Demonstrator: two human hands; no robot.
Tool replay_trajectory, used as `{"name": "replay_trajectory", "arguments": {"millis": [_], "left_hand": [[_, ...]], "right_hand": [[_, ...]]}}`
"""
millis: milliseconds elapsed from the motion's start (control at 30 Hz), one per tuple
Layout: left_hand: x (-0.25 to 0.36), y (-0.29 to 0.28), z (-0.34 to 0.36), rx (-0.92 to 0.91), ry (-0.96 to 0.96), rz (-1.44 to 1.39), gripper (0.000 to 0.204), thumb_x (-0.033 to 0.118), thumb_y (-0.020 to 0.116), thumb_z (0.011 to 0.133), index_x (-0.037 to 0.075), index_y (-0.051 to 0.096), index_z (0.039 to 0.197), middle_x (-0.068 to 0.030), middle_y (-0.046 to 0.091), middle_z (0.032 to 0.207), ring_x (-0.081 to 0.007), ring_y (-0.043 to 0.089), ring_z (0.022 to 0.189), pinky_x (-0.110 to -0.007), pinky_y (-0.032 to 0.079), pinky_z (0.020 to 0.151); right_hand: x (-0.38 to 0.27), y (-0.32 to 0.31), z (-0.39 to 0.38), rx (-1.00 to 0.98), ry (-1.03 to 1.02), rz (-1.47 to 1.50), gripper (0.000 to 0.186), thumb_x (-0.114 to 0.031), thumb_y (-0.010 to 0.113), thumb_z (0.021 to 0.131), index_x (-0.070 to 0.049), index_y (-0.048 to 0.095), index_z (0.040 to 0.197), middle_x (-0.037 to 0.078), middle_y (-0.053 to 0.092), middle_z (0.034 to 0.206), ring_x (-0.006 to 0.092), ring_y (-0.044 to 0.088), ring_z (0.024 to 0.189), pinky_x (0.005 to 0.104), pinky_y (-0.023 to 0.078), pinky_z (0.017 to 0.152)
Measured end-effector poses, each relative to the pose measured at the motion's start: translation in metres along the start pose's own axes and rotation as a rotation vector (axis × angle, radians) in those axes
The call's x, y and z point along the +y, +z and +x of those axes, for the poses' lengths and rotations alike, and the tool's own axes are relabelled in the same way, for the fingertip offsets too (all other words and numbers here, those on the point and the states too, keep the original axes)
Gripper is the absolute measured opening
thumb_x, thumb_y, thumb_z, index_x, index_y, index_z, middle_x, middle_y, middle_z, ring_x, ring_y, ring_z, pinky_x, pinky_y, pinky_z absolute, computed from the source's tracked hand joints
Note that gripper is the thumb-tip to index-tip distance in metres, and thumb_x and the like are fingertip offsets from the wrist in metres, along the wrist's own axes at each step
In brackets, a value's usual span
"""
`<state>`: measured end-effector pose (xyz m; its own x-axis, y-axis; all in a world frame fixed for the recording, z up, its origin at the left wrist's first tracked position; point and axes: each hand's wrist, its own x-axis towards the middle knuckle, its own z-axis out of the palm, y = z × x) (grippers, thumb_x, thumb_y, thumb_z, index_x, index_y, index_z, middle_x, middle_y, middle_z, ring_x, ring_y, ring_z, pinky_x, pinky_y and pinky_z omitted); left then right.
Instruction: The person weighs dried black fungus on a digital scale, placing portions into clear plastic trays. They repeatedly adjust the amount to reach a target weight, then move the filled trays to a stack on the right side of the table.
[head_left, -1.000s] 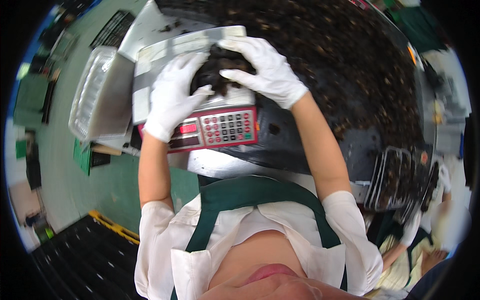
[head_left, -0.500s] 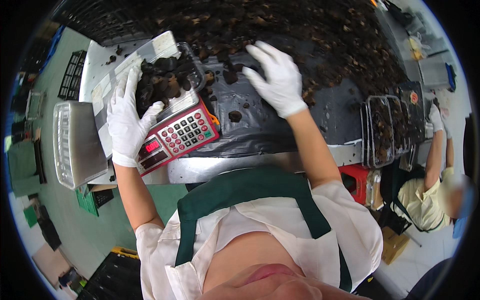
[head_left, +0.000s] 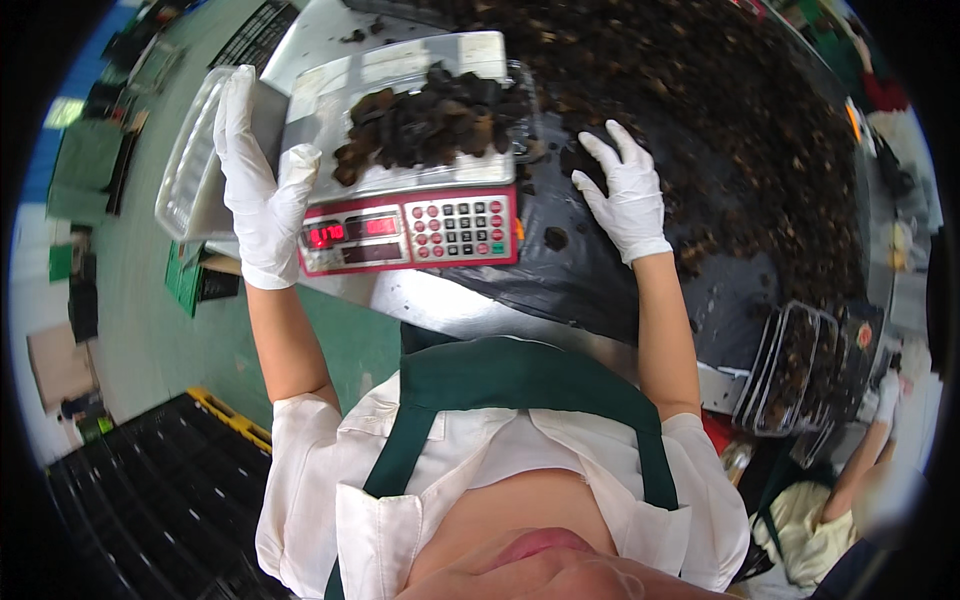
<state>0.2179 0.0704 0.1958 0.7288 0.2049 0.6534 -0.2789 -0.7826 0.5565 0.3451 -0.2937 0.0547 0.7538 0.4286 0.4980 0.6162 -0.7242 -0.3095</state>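
On the plate of a red and silver digital scale (head_left: pixel 408 232) sits a clear plastic tray (head_left: pixel 524 110) heaped with dark, curled pieces that look like wood ear mushrooms (head_left: pixel 420 125). My left hand (head_left: pixel 258 200), in a white glove, is left of the scale, fingers stretched up and thumb apart. Its fingertips overlap the stack of clear plastic containers (head_left: pixel 190 160); whether they touch it, I cannot tell. White-gloved too, my right hand (head_left: pixel 628 195) hovers with spread fingers over the black sheet, right of the tray and beside the large mushroom pile (head_left: pixel 720 120). It holds nothing.
Black plastic sheeting (head_left: pixel 575 285) covers the metal table, with a few loose pieces on it. Filled clear boxes (head_left: pixel 790 370) stand at the right edge, near a co-worker's gloved hand (head_left: pixel 888 395). Black crates (head_left: pixel 150 490) are on the floor at lower left.
My left hand has come off the filled tray and moved left to the container stack. The scale's lit digits differ. My right hand stays spread near the pile; the whole view has turned.
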Motion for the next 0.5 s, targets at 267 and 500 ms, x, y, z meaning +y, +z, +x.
{"name": "replay_trajectory", "arguments": {"millis": [267,500], "left_hand": [[-0.026,-0.042,-0.046,0.147,-0.044,0.041,0.075,0.032,0.079,0.093,0.004,0.045,0.154,-0.0134,0.046,0.157,-0.0263,0.043,0.144,-0.043,0.037,0.117],[-0.034,-0.041,-0.051,0.186,-0.167,0.021,0.065,0.02,0.075,0.097,0.009,0.046,0.154,-0.0104,0.048,0.154,-0.0235,0.052,0.137,-0.039,0.043,0.113]], "right_hand": [[0.012,0.034,-0.003,-0.085,0.126,0.022,0.023,-0.031,0.07,0.098,-0.025,0.075,0.119,0.001,0.071,0.121,0.0229,0.07,0.105,0.0363,0.058,0.086],[0.035,0.006,0.009,-0.085,0.299,0.063,0.028,-0.034,0.067,0.101,-0.02,0.076,0.124,0.006,0.07,0.129,0.026,0.07,0.113,0.0332,0.054,0.099]]}}
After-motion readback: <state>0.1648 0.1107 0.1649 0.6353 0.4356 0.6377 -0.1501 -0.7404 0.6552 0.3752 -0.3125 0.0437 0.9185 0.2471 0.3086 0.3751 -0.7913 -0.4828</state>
